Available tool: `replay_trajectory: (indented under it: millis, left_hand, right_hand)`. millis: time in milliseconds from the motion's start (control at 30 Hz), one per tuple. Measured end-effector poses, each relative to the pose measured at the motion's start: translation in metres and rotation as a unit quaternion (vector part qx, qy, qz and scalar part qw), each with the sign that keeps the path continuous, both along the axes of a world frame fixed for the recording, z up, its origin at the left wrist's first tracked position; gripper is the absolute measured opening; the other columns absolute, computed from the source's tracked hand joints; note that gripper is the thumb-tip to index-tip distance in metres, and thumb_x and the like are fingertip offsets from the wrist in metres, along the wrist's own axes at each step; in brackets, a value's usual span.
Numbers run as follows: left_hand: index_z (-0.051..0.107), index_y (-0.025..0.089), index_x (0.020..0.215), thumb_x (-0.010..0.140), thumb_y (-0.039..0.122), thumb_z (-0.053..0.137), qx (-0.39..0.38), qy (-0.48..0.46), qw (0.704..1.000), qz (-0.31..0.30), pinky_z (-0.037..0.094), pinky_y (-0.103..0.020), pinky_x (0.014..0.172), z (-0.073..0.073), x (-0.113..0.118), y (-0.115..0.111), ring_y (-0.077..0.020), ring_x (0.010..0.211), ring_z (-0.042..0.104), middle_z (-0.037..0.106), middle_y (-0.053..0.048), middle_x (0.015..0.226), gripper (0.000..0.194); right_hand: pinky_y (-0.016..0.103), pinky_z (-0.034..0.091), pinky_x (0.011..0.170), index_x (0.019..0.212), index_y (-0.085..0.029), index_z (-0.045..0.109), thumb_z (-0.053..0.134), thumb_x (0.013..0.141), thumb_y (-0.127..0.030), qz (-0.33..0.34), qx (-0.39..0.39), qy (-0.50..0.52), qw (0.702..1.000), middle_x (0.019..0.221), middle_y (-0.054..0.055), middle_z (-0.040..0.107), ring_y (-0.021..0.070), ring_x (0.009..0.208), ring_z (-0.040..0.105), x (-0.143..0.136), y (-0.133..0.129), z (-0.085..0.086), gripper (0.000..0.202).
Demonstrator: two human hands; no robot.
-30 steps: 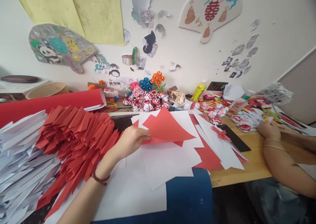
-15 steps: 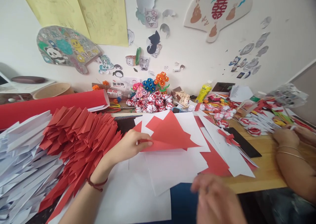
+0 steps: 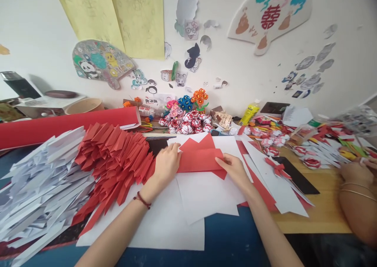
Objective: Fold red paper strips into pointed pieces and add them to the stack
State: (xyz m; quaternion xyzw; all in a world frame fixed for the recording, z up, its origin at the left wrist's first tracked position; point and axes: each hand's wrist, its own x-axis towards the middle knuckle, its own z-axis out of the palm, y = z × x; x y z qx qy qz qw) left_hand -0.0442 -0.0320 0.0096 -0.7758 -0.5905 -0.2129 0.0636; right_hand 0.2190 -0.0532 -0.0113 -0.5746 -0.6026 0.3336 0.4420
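Between my hands is a red sheet of paper (image 3: 200,161), folded into a wide strip. My left hand (image 3: 167,160) is closed on its left end, fingers curled at the upper corner. At the right end my right hand (image 3: 234,168) pinches the strip between thumb and fingers. Beneath it lie more red sheets (image 3: 207,141) and white sheets (image 3: 212,194) in an overlapping stack. Left of my left hand, a heap of folded red paper strips (image 3: 114,157) stands beside a large pile of folded white paper strips (image 3: 50,188).
Red-and-white paper flowers (image 3: 188,122) cluster along the wall near a yellow bottle (image 3: 249,113). A red paper roll (image 3: 70,127) lies at the back left. White and red sheets (image 3: 282,192) lie to the right. At the far right, another person's hand (image 3: 357,172) works.
My right hand has risen from below and now grips the paper's right end. The red paper has become a flatter strip. The view has shifted left.
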Motion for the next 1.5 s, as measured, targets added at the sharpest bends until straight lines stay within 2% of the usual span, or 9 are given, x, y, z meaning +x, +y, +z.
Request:
replay_trajectory:
  millis: [167,300,433,533,667,800,967,1100,1500]
  left_hand:
    - [0.054,0.014,0.133,0.095,0.010,0.035,0.195,0.132,0.962,-0.139,0.038,-0.044,0.105,-0.008,0.014,-0.026,-0.0264,0.124,0.055,0.057,-0.014,0.138,0.043]
    - [0.046,0.012,0.141,0.097,0.013,0.034,0.135,0.164,0.955,-0.207,0.037,-0.043,0.109,-0.026,0.031,-0.036,-0.0258,0.133,0.048,0.052,-0.013,0.144,0.046]
    - [0.040,0.015,0.146,0.100,0.027,0.035,0.023,0.104,0.973,-0.207,0.040,-0.040,0.107,-0.035,0.034,-0.032,-0.0236,0.138,0.043,0.047,-0.010,0.149,0.047]
    - [0.035,0.017,0.148,0.100,0.031,0.037,-0.009,0.070,0.972,-0.225,0.038,-0.040,0.109,-0.038,0.031,-0.028,-0.0219,0.141,0.039,0.043,-0.010,0.152,0.050]
    - [0.029,0.017,0.151,0.100,0.037,0.036,-0.031,0.053,0.964,-0.259,0.033,-0.041,0.114,-0.038,0.029,-0.021,-0.0194,0.144,0.035,0.040,-0.011,0.153,0.055]
    - [0.025,0.016,0.153,0.100,0.037,0.035,-0.019,0.080,0.963,-0.258,0.031,-0.043,0.115,-0.031,0.029,-0.022,-0.0211,0.145,0.031,0.035,-0.011,0.156,0.058]
    - [0.039,0.009,0.145,0.098,0.015,0.033,0.066,0.122,0.975,-0.172,0.030,-0.045,0.116,-0.034,0.033,-0.048,-0.0255,0.143,0.035,0.037,-0.013,0.154,0.048]
    - [0.044,0.006,0.141,0.099,0.026,0.035,0.066,0.106,0.979,-0.160,0.039,-0.041,0.111,-0.044,0.039,-0.062,-0.0258,0.138,0.044,0.044,-0.015,0.149,0.047]
    - [0.028,0.011,0.151,0.100,0.035,0.032,-0.009,0.078,0.977,-0.198,0.032,-0.040,0.116,-0.047,0.037,-0.056,-0.0232,0.146,0.030,0.029,-0.010,0.158,0.056]
  right_hand:
    - [0.028,0.043,0.061,0.067,-0.017,0.061,0.063,0.077,-0.060,-0.084,0.040,-0.056,0.994,0.063,0.002,0.062,0.0191,0.066,0.057,0.002,0.009,-0.011,0.044]
    - [0.031,0.047,0.067,0.085,-0.016,0.066,0.057,0.085,-0.052,-0.094,0.067,-0.106,0.988,0.077,0.004,0.064,0.0186,0.069,0.057,0.005,0.011,-0.022,0.037]
    - [0.042,0.051,0.085,0.133,-0.016,0.051,0.053,0.089,-0.044,-0.159,0.168,-0.196,0.953,0.116,0.015,0.061,0.0258,0.097,0.060,-0.004,-0.002,-0.018,0.052]
    - [0.046,0.041,0.106,0.145,-0.022,0.041,0.043,0.097,-0.032,-0.084,0.216,-0.296,0.926,0.140,0.013,0.051,0.0260,0.128,0.048,-0.019,-0.023,-0.012,0.049]
    - [0.043,0.036,0.114,0.146,-0.025,0.042,0.038,0.099,-0.029,0.065,0.195,-0.397,0.895,0.153,0.004,0.042,0.0227,0.140,0.038,-0.035,-0.042,-0.016,0.047]
    - [0.046,0.037,0.114,0.149,-0.020,0.039,0.036,0.100,-0.031,0.061,0.149,-0.425,0.891,0.151,0.005,0.044,0.0239,0.140,0.040,-0.034,-0.042,-0.024,0.050]
    - [0.046,0.038,0.114,0.150,-0.018,0.036,0.035,0.101,-0.034,0.058,0.118,-0.446,0.885,0.154,0.004,0.039,0.0234,0.142,0.037,-0.032,-0.039,-0.025,0.052]
    - [0.045,0.036,0.116,0.152,-0.019,0.032,0.034,0.101,-0.034,0.065,0.111,-0.453,0.882,0.157,0.003,0.032,0.0222,0.145,0.031,-0.033,-0.039,-0.024,0.053]
    - [0.048,0.034,0.118,0.157,-0.027,0.014,0.035,0.100,-0.031,0.135,0.131,-0.422,0.887,0.160,0.001,0.024,0.0245,0.147,0.024,-0.031,-0.043,-0.020,0.061]
